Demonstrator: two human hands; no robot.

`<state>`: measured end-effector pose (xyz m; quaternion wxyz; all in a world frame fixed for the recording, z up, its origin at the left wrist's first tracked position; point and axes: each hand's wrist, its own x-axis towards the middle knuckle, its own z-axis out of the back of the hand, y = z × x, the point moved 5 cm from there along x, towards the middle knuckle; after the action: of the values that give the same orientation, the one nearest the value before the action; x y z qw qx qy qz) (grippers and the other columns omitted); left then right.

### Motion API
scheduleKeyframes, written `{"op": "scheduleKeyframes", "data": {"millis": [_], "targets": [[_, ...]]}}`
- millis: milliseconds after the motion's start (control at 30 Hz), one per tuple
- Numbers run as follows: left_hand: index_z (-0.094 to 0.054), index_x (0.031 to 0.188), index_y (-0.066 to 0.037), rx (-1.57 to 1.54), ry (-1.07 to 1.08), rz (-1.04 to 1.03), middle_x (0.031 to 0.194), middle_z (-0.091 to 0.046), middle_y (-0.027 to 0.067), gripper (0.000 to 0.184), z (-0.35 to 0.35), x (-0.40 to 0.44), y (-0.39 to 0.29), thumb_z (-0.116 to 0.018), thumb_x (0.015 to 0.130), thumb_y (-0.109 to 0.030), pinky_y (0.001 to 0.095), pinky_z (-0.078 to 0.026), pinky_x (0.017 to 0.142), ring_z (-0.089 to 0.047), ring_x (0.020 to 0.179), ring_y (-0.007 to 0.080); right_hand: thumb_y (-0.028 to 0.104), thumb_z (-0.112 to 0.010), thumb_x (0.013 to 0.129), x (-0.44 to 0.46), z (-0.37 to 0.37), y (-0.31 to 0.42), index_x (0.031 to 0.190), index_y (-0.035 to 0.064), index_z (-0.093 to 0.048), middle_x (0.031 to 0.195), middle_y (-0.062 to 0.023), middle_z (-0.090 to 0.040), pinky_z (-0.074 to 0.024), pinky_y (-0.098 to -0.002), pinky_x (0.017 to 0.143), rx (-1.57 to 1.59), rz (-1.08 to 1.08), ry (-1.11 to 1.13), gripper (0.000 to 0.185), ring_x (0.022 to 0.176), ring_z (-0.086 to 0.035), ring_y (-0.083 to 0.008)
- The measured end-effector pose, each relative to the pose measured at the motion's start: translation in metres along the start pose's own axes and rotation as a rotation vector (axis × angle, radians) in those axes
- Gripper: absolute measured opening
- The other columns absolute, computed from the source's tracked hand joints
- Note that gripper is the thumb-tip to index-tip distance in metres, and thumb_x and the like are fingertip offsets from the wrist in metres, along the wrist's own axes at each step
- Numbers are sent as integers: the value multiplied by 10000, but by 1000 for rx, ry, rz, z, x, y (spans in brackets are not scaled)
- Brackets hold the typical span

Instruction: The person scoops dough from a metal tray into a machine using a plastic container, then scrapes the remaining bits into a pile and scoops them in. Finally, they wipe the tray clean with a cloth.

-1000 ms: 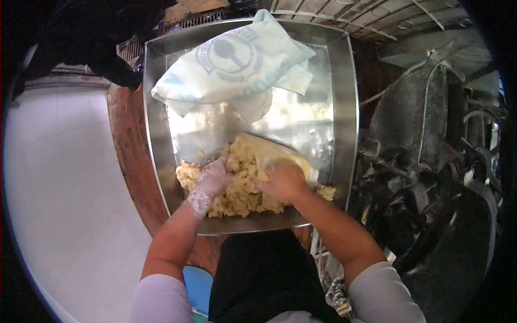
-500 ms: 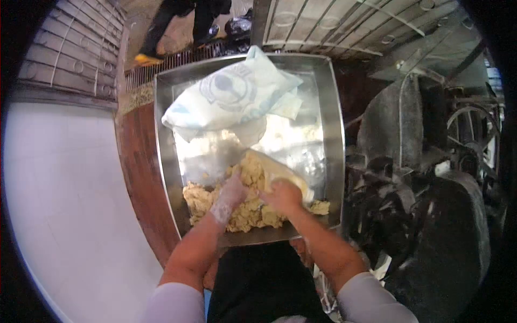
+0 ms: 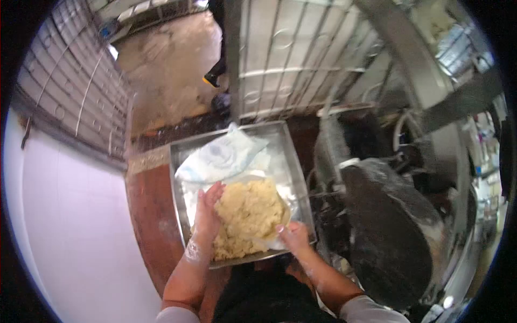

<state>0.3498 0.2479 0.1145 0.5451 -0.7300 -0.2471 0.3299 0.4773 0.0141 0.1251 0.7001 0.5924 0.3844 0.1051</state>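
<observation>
A crumbly yellow dough mass [image 3: 250,212] lies in the near part of a metal tray [image 3: 301,188]. My left hand [image 3: 209,210] is at the dough's left side, fingers apart and pointing up, with flour on the wrist. At the dough's lower right, my right hand [image 3: 294,236] has its fingers closed at the edge of a pale sheet or scraper-like piece [image 3: 285,207] that curves along the dough; its exact nature is unclear. A white printed cloth bag [image 3: 218,157] lies in the tray's far left part.
Dark machinery [image 3: 388,231] stands right of the tray. A metal gate [image 3: 301,59] rises beyond it, and a white surface [image 3: 81,215] runs along the left. Part of a person in dark clothing, with a dark shoe [image 3: 213,79], shows past the gate opening.
The view has tilted up and turned. The dough now forms a broader mound in the tray's middle. My left hand has opened at its left side, and my right hand has moved to its lower right.
</observation>
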Motion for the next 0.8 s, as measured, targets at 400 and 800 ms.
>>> {"op": "scheduleKeyframes", "data": {"millis": [400,800], "targets": [[-575,1246,-37,526,708,-536,1338,-510,187,557,-138,-46,-177,-506,912,-477,430,-275,1093,-354,1335,360,489,-623,872,-116,24,120,878,66,-714,586,-26,-548,-456,-292,591,-226,162,-20,432,594,-541,-129],[-402,1364,38,-518,992,-96,1392,-442,164,788,-187,-31,-279,-325,926,-612,429,-162,1134,-336,1340,267,577,-610,847,-169,45,164,643,88,-574,515,34,-450,-353,-216,423,142,167,-184,531,473,-455,-60]]}}
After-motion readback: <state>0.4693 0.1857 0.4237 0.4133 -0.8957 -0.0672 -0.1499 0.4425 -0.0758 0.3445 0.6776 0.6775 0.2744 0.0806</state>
